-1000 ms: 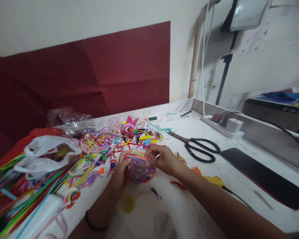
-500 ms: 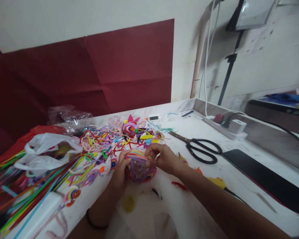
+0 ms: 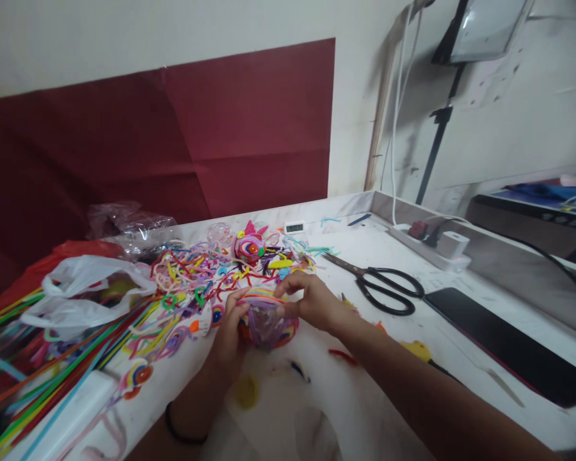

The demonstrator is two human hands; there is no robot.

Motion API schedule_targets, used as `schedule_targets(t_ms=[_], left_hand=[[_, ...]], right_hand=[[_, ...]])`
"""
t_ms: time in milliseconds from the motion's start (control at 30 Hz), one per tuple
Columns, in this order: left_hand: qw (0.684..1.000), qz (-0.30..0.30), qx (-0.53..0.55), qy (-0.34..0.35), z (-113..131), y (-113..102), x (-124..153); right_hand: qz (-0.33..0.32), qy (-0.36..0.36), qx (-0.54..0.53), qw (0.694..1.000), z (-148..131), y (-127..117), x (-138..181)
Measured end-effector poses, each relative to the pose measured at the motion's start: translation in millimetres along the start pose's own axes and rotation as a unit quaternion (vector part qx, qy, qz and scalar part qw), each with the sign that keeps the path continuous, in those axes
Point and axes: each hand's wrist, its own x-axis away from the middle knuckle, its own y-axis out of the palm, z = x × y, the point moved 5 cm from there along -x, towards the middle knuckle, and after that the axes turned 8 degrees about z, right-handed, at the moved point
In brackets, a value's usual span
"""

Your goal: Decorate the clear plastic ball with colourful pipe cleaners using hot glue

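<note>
A clear ball (image 3: 267, 323), partly covered in rows of purple, pink, orange and yellow pipe cleaners, sits low over the table between my hands. My left hand (image 3: 230, 326) grips its left side, the fingers curled over the upper rim. On the upper right, my right hand (image 3: 307, 299) has thumb and forefinger pressed against the ball at the pipe cleaner rows; whether a strand end lies between them is too small to make out. Behind the ball stands a similar finished-looking fish figure (image 3: 250, 246) with an orange eye.
Tangled pipe cleaner pieces (image 3: 187, 269) spread behind and left. Long pipe cleaners (image 3: 77, 365) lie by a white plastic bag (image 3: 86, 294). Black-handled scissors (image 3: 388, 288), a dark phone-like slab (image 3: 504, 346), a yellow-handled tool (image 3: 416, 350) and a power strip (image 3: 432, 250) are at right.
The view has shifted slightly. Both hands stay on the ball, and the right fingers have moved a little along its upper right side.
</note>
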Motion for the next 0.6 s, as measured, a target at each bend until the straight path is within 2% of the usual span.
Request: schedule_targets(t_ms=[333, 500, 600], left_hand=[[0.999, 0.0, 0.038, -0.003, -10.9, 2.8, 1.4], [1.0, 0.007, 0.019, -0.002, -9.4, 0.2, 1.1], [1.0, -0.021, 0.003, -0.014, -3.5, 2.5, 0.6]], right_hand=[[-0.079, 0.043, 0.016, 0.996, -14.0, -8.9, -15.0], [-0.087, 0.064, -0.001, 0.994, -10.6, -9.9, -15.9], [-0.081, 0.072, -0.013, 0.994, -8.0, -9.2, -15.3]])
